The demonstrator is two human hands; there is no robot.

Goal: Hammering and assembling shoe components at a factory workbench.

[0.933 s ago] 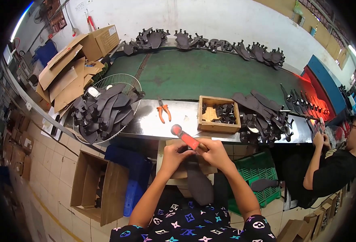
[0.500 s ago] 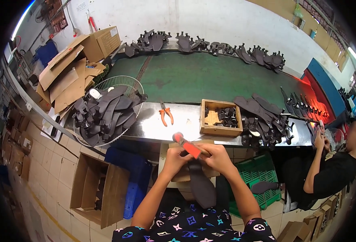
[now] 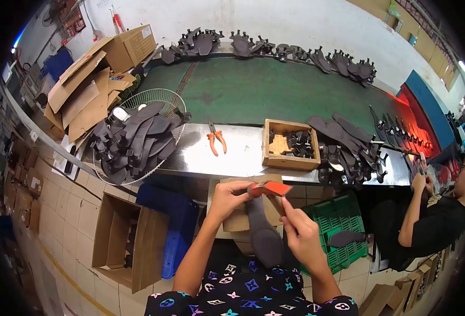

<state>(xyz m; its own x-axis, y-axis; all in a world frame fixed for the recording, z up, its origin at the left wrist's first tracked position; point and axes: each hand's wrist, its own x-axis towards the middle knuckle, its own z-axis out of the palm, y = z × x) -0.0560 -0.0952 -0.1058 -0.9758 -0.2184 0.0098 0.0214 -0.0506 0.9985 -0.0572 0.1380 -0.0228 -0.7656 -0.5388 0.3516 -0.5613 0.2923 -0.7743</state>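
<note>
Above my lap lies a dark grey shoe insole [image 3: 265,239], its wide end toward me and its narrow end running up beneath a red-headed hammer [image 3: 274,188]. My left hand [image 3: 230,199] is closed, its thumb and finger at the rounded end of the hammer head. Just right of the insole, my right hand [image 3: 302,234] has its index finger stretched toward the hammer's flat red end. Its thumb stands apart and nothing shows between them. The hammer's handle is hard to make out. Behind the hands is a cardboard-topped stand [image 3: 238,220].
A wire basket [image 3: 178,138] of dark insoles, orange-handled pliers [image 3: 216,142] and a wooden box [image 3: 291,162] of small black parts sit on the metal ledge. More insoles [image 3: 343,139] are piled rightward. A green crate [image 3: 343,218] stands beside a co-worker [image 3: 435,224]; a cardboard box [image 3: 151,247] is left.
The hammer has shifted right and turned so its flat end points right. My right hand has drawn back down and right, its index finger straightening. My left hand has risen slightly.
</note>
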